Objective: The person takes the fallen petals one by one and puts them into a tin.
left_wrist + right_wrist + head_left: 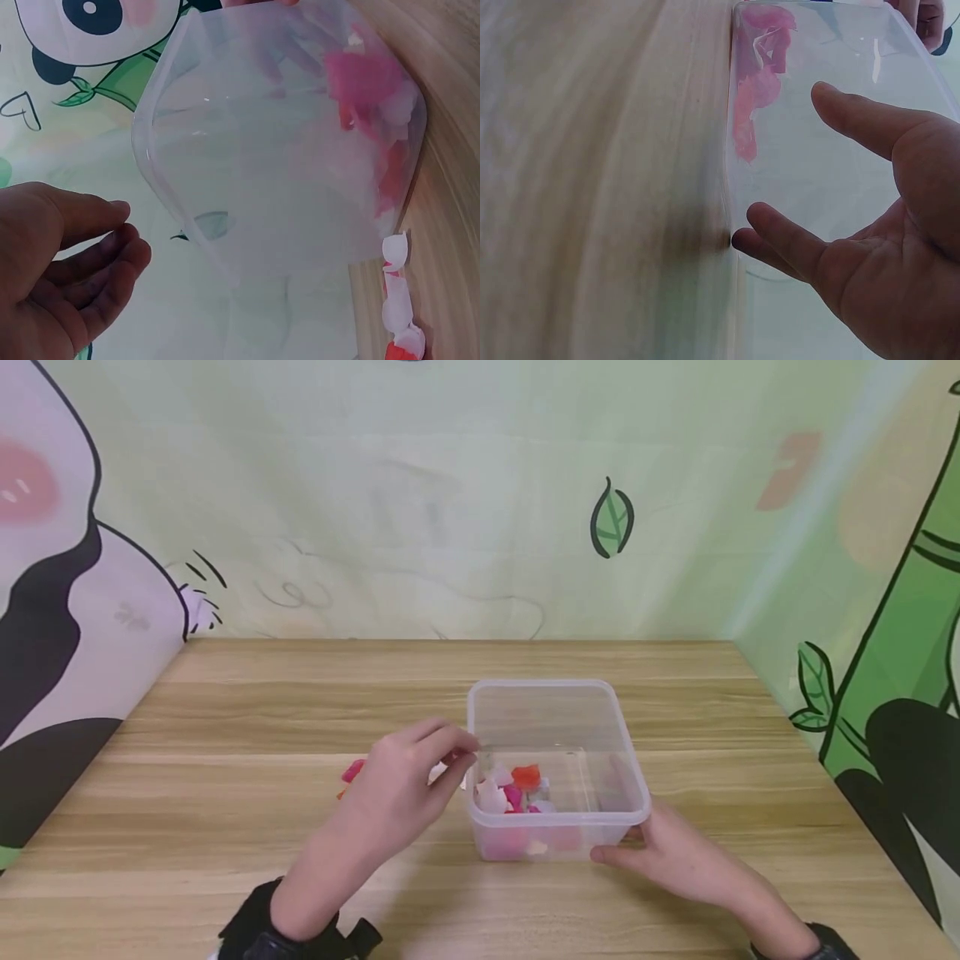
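Observation:
A clear plastic box (pixel 558 818) stands on the table with its top uncovered. Inside, small petal-like pieces (pixel 526 777) in pink, white and orange lie bunched toward the left. My left hand (pixel 405 777) hovers beside the box's left rim, fingers loosely bent; in the left wrist view nothing shows between thumb and fingers. More such pieces (pixel 397 304) lie on the table left of the box, partly hidden by that hand in the head view. Around the near right corner, my right hand (pixel 675 852) rests against the box with thumb and fingers spread.
The wooden table (pixel 262 835) runs back to a wall covering (pixel 480 527) printed with cartoon pandas and leaves. Side panels with similar prints border the table left and right. Dark straps (pixel 292 935) are on both wrists.

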{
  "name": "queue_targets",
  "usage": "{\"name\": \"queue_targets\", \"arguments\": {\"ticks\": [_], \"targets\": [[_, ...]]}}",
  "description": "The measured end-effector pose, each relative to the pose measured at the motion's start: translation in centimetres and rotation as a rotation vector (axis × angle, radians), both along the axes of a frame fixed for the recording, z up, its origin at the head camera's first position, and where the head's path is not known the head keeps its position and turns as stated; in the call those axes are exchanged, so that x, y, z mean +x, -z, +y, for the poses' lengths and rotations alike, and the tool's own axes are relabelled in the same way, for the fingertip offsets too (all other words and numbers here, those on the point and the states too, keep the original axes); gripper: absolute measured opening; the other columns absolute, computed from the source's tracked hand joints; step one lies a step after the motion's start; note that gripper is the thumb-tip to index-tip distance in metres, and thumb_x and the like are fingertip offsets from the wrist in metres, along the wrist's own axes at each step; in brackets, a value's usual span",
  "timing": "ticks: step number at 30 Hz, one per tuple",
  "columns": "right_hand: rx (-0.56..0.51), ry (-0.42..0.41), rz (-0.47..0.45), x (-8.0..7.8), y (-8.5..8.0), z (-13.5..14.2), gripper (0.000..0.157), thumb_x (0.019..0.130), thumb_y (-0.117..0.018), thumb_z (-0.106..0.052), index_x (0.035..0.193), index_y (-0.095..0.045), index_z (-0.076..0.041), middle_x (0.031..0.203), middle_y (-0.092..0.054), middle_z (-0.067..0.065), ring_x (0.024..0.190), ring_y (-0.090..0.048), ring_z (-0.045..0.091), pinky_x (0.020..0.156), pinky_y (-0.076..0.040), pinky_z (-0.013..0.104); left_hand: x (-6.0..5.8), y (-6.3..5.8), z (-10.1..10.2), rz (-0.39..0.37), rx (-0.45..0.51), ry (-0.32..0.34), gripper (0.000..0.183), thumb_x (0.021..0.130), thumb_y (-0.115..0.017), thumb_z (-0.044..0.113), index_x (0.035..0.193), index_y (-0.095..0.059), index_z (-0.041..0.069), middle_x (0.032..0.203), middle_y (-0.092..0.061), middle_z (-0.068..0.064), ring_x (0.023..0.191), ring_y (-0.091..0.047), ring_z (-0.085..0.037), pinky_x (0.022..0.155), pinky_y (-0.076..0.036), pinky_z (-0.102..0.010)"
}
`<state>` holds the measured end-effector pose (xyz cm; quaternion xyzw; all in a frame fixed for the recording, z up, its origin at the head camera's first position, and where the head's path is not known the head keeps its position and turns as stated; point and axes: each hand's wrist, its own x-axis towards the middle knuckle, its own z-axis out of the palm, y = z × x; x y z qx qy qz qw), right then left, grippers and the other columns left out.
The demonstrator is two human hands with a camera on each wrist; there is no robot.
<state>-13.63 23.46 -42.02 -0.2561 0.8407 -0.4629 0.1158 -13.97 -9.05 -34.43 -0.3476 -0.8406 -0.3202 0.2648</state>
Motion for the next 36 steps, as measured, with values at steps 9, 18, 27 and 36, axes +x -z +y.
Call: {"name": "queue_targets", "arguments": {"ticks": [9, 18, 27, 36], "targets": [[0.004, 0.007, 0.0, -0.2, 0.1, 0.0, 0.078, 0.09, -0.081, -0.014, 0.152, -0.034, -0.003, 0.133, -0.061, 0.014, 0.115, -0.065, 0.021, 0.095, -0.054, 0.037, -0.6, -0.7, -1.7, -0.153, -0.101, -0.154, 0.007, 0.089, -0.077, 0.003, 0.093, -0.072, 0.006, 0.082, -0.069, 0.0, 0.072, -0.066, -0.014, 0.063, -0.055, -0.028], [0.003, 0.007, 0.005, -0.1, 0.1, 0.1, 0.08, 0.09, -0.08, -0.014, 0.153, -0.032, -0.002, 0.134, -0.06, 0.015, 0.114, -0.065, 0.021, 0.095, -0.055, 0.037, -1.2, -1.3, -3.7, -0.334, -0.212, -0.29, 0.004, 0.091, -0.074, 0.009, 0.088, -0.071, 0.009, 0.08, -0.068, 0.002, 0.071, -0.063, -0.015, 0.064, -0.053, -0.033], [0.015, 0.015, 0.004, -0.1, 0.0, 0.1, 0.076, 0.091, -0.08, -0.015, 0.151, -0.035, -0.003, 0.133, -0.06, 0.014, 0.113, -0.065, 0.02, 0.094, -0.055, 0.037, -1.4, -1.6, -4.9, -0.535, -0.375, -0.372, 0.011, 0.092, -0.077, 0.016, 0.091, -0.073, 0.006, 0.084, -0.067, -0.003, 0.068, -0.058, -0.019, 0.064, -0.051, -0.039], [0.014, 0.013, 0.006, -0.1, 0.0, 0.1, 0.078, 0.091, -0.08, -0.014, 0.152, -0.033, -0.002, 0.134, -0.06, 0.014, 0.114, -0.065, 0.021, 0.095, -0.055, 0.037, -1.8, -0.9, -5.6, -0.78, -0.563, -0.413, 0.012, 0.082, -0.078, 0.0, 0.081, -0.067, 0.005, 0.078, -0.06, -0.005, 0.069, -0.055, -0.022, 0.06, -0.048, -0.037]]}}
